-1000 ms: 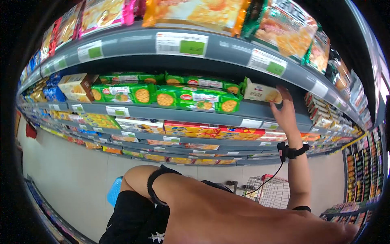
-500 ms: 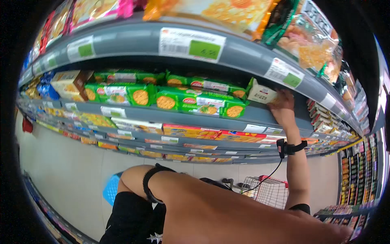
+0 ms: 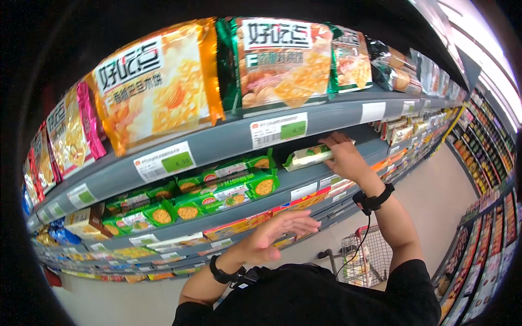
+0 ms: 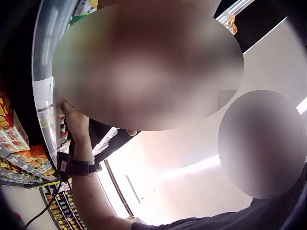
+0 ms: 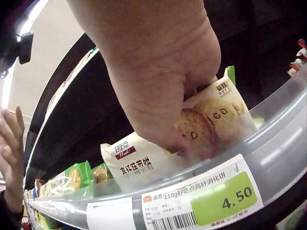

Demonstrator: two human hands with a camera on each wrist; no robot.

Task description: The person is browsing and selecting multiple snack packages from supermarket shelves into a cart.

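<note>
On the middle shelf lies a white packet of biscuits (image 3: 307, 158) with green ends. My right hand (image 3: 347, 157) grips its right end from above. Close up in the right wrist view, the thumb presses the front of the biscuit packet (image 5: 132, 160) and the other fingers go over behind it, mostly hidden. My left hand (image 3: 280, 231) is raised in front of the shelf with straight, spread fingers, holding nothing. Left of the packet stand long green biscuit packs (image 3: 223, 198) in two rows. Blurred patches cover much of the left wrist view.
Above, a shelf edge with price labels (image 3: 280, 129) carries large orange and green biscuit bags (image 3: 285, 65). Behind the arms on the floor stands a wire shopping cart (image 3: 361, 261). More stocked shelves (image 3: 484, 239) line the far right.
The view has turned to show more of the upper shelf. My left hand has come up into view. The white packet now shows its top face, lying lower under my right hand.
</note>
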